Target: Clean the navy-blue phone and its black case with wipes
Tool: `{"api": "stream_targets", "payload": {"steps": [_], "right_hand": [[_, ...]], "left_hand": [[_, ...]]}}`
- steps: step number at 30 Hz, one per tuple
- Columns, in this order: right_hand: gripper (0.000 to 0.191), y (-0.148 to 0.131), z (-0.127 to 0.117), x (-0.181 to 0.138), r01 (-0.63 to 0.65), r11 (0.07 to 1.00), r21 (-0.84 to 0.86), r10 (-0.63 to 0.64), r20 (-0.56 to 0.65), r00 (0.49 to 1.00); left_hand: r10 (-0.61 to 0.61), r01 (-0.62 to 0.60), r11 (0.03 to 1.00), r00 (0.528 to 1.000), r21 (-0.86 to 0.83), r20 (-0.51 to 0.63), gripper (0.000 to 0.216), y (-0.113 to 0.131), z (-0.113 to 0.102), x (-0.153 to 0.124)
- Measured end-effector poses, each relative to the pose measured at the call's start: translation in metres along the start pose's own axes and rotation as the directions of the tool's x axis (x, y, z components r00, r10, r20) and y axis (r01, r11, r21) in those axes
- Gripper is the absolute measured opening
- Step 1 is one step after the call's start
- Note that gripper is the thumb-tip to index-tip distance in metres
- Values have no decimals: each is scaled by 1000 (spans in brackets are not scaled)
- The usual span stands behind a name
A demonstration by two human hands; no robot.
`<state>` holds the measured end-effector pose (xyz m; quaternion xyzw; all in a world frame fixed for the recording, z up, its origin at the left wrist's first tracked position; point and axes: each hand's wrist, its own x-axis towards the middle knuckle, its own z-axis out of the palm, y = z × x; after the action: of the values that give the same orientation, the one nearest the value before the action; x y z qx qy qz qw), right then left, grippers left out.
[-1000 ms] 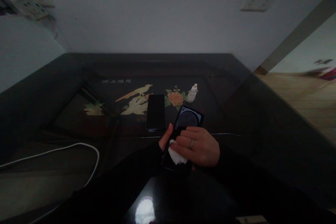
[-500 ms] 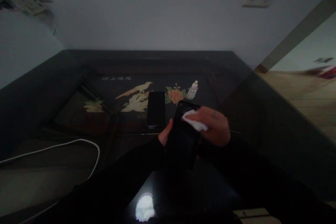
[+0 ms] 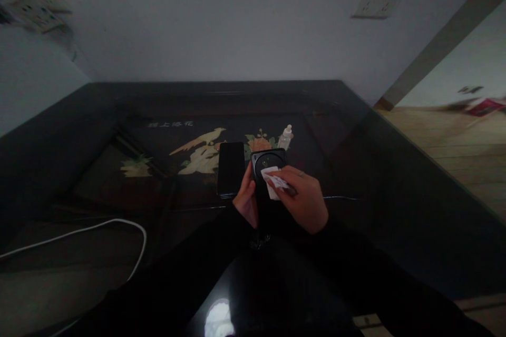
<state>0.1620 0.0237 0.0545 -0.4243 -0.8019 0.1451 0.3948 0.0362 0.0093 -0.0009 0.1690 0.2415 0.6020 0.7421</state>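
Note:
My left hand (image 3: 247, 197) is closed round the left edge of a black phone (image 3: 265, 158), whose back with a large round camera ring faces up. The phone's lower end is lost in the dark sleeves. Pinched in my right hand (image 3: 306, 197) is a white folded tissue (image 3: 271, 176), which lies against the phone's back just below the camera ring. A second black phone (image 3: 231, 168) rests on the dark table, left of the held one. Behind my right hand stands a small dropper bottle (image 3: 284, 138) with a white top.
The glossy dark table (image 3: 316, 100) carries a printed bird and flowers. A white cable (image 3: 114, 220) curves across the left front. Wall sockets (image 3: 377, 2) are at the back right, with more sockets (image 3: 37, 2) at the left. Wooden floor (image 3: 427, 139) shows at right.
The held phone has turned more upright, and its camera ring now shows. My right hand has moved left and slightly down with the tissue. The whole view has shifted slightly.

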Motion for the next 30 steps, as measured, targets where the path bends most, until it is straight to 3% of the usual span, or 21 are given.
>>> {"api": "stream_targets", "payload": {"steps": [6, 10, 16, 22, 26, 30], "right_hand": [[13, -6, 20, 39, -149, 980, -130, 150, 0, 989], [15, -10, 24, 44, -223, 973, -53, 224, 3, 975], [15, -15, 17, 37, -308, 949, 60, 299, 132, 945], [16, -19, 15, 38, -331, 937, 111, 324, 77, 943], [11, -21, 14, 28, -314, 949, -15, 311, 193, 930], [11, -22, 11, 12, -303, 947, -106, 320, 332, 887]], "left_hand": [[73, -72, 996, 997, -43, 24, 74, -3, 0, -1], [110, -110, 994, 994, -22, 20, 80, -5, -1, 1], [195, -195, 981, 981, 1, 6, 76, -8, -2, 3], [186, -188, 980, 982, 59, 38, 68, -8, -2, 2], [285, -285, 953, 958, 100, 5, 65, -8, -4, 6], [265, -267, 960, 964, 90, 25, 69, -6, -3, 7]]}}
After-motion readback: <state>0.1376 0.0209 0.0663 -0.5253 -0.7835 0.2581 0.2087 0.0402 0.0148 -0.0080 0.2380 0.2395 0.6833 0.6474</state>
